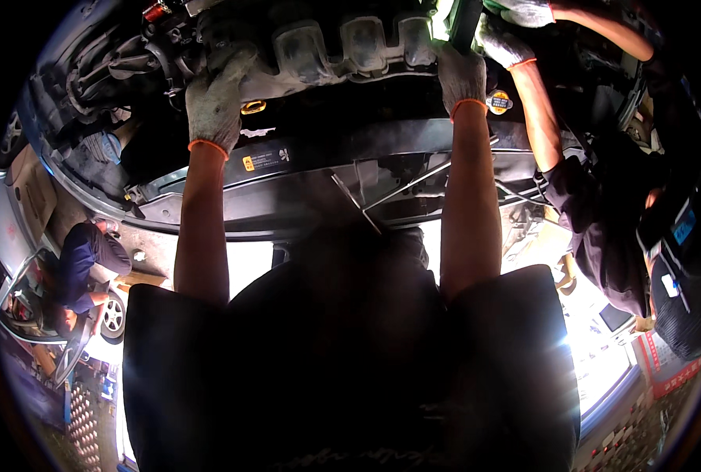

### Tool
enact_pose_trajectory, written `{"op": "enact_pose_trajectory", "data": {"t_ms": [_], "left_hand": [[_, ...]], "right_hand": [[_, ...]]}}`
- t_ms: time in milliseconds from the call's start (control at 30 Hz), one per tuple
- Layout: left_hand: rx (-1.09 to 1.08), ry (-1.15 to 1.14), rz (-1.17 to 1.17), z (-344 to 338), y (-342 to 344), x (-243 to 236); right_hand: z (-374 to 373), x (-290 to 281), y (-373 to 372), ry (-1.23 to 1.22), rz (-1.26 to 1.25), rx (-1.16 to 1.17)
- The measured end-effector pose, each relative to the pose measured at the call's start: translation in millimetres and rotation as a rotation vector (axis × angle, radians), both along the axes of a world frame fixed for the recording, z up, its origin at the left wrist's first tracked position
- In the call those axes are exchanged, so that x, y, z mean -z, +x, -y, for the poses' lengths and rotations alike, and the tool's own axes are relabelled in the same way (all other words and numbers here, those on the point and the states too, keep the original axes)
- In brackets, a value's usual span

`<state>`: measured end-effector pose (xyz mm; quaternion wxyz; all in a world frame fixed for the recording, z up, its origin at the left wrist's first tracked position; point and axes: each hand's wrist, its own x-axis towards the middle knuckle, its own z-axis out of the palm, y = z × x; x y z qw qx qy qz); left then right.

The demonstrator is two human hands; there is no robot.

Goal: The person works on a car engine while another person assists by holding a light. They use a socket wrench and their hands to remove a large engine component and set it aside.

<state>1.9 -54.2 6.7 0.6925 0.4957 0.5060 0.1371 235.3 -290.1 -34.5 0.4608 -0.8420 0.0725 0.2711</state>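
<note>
My left hand (215, 102), in a grey knit glove with an orange cuff, grips the left end of a pale, dirty metal engine manifold (311, 59) with several rounded runners. My right hand (463, 75), gloved alike, is at the manifold's right end. A dark flat bar (466, 25) rises directly above it, beside a bright greenish light. The right fingers are hidden there, so what they hold does not show. Close on the right, a co-worker's two gloved hands (506, 43) reach into the same engine bay.
A yellow-labelled cap (499, 101), a yellow ring handle (253, 107) and the car's front crossmember (287, 161) lie below my hands. A thin prop rod (405, 187) crosses the front. Another person (91, 263) crouches by a wheel at left. The co-worker's sleeve (602, 236) is at right.
</note>
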Motion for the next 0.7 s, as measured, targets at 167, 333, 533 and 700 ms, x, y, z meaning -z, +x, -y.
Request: {"op": "enact_pose_trajectory", "data": {"t_ms": [167,333,533,700], "left_hand": [[-0.020,-0.044,0.011,-1.5,-3.6,4.3],[0.124,0.068,-0.038,-3.9,-3.2,1.9],[0.163,0.221,0.015,-5.5,-18.5,23.2],[0.087,0.126,0.035,-1.5,-13.3,23.5]], "right_hand": [[-2.3,-1.7,-0.2,-0.099,0.014,-0.051],[0.2,0.3,0.6,-0.143,0.106,-0.129],[-4.9,-3.1,-3.7,-0.237,0.156,-0.164],[1.3,17.2,-3.0,-0.097,0.059,-0.097]]}}
